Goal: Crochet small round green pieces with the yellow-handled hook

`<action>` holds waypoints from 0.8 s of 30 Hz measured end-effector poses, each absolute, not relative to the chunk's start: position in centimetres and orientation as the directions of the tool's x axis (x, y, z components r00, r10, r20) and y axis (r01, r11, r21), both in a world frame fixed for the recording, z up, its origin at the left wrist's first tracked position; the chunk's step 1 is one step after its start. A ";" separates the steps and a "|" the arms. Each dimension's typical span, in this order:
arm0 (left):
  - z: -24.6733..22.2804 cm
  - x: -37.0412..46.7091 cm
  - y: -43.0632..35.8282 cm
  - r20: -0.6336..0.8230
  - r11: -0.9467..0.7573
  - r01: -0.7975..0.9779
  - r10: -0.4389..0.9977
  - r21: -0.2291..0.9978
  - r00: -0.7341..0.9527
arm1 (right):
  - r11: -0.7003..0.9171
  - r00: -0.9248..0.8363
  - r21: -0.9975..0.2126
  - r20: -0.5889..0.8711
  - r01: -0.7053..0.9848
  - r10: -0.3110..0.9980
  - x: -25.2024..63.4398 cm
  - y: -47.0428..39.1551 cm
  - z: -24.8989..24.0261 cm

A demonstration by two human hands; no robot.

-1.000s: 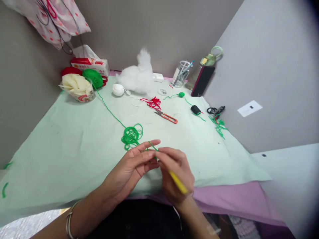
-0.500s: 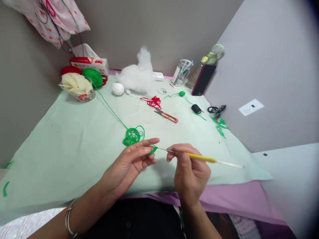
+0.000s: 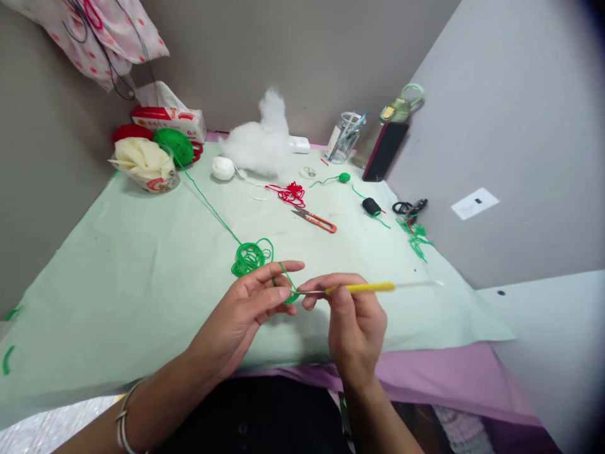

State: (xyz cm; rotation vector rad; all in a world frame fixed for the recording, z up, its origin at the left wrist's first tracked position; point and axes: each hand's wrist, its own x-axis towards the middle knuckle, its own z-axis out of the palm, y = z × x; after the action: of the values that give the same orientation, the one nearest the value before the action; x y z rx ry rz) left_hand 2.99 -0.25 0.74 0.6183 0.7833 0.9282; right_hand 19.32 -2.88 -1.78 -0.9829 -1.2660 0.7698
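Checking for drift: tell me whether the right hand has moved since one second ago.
Yes: the right hand has shifted rightward, judged against the orange scissors.

From my head, one camera looked forward and down, fairly close above my left hand (image 3: pixel 243 309) and right hand (image 3: pixel 357 325).

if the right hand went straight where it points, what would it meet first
The right hand would probably meet the green piece in the left hand; depth leaves any contact unclear.
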 end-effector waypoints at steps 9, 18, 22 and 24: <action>0.4 3.4 -0.4 -0.408 0.606 -0.559 0.795 0.566 0.448 | 0.573 0.096 -0.717 0.653 0.396 0.751 18.8 -3.1 -2.4; 0.3 3.8 -0.6 -0.294 0.410 -0.467 0.907 0.783 0.302 | 0.501 0.136 -0.842 0.530 0.198 0.837 18.3 -2.6 -2.0; 0.1 3.9 -0.5 -0.355 0.511 -0.520 0.856 0.684 0.375 | 0.610 0.039 -0.617 0.718 0.496 0.695 18.3 -3.2 -2.9; 0.0 3.8 -0.3 -0.383 0.573 -0.552 0.818 0.605 0.430 | 0.600 0.064 -0.617 0.723 0.509 0.688 18.5 -3.2 -2.9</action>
State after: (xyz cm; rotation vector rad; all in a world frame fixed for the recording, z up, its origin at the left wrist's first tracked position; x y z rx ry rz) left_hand 3.76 -0.33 0.04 0.4234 0.7100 0.8869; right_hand 18.48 -3.23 -2.93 -1.0287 -1.5884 0.1800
